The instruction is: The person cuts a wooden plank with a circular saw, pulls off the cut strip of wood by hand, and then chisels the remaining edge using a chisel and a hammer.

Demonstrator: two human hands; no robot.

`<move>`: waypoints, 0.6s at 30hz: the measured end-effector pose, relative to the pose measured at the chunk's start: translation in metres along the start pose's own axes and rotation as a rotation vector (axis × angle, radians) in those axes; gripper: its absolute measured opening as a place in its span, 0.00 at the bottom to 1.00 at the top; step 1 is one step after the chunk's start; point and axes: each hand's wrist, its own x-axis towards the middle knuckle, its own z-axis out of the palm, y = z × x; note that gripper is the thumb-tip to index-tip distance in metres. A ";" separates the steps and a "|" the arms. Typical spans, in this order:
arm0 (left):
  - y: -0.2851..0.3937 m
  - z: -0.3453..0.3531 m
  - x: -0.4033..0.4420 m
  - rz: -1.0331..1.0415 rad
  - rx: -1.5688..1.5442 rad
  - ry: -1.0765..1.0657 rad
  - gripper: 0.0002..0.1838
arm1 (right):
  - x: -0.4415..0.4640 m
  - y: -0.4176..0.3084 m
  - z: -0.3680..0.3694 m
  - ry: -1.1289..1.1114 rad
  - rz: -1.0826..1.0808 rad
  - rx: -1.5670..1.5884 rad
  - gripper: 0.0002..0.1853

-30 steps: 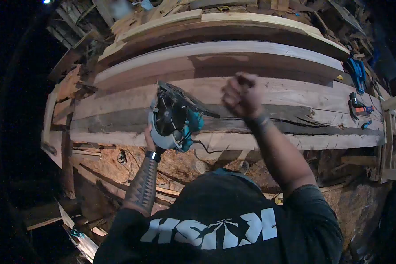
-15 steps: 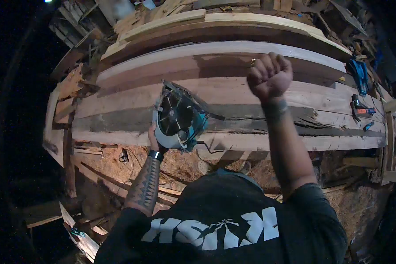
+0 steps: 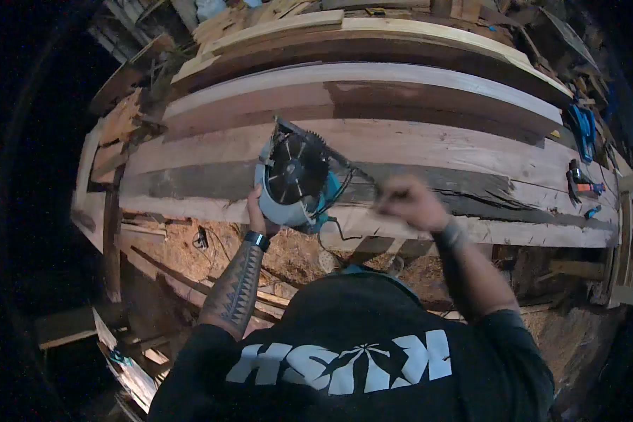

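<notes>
My left hand [image 3: 261, 214] grips a teal circular saw [image 3: 267, 195] from its near left side. The saw is held tilted above the planks, with its round toothed blade [image 3: 299, 169] facing up and its base plate along the far side. A dark narrow part of the saw sticks out to the right. At the end of that part is my right hand [image 3: 411, 204], smeared by motion; whether it touches the saw or holds anything I cannot tell.
Long thick timber planks [image 3: 436, 144] lie side by side in front of me. A hammer [image 3: 584, 184] and a blue tool [image 3: 582, 133] are at the right end. Beyond stands a long pale board [image 3: 373, 72]. Sawdust [image 3: 183, 257] and a cable cover the ground.
My right hand came down from a raised fist over the planks to beside the saw's right end. The saw turned slightly, so its blade shows more fully.
</notes>
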 end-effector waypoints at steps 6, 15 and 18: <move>-0.022 0.010 -0.017 0.040 -0.076 0.011 0.32 | -0.008 -0.009 0.102 0.061 0.080 -0.499 0.15; -0.068 0.032 -0.041 0.132 -0.045 0.117 0.30 | -0.037 0.012 0.093 0.325 0.120 -0.600 0.11; -0.077 0.044 -0.046 0.125 -0.027 0.100 0.27 | -0.032 0.033 0.079 0.400 0.053 -0.720 0.08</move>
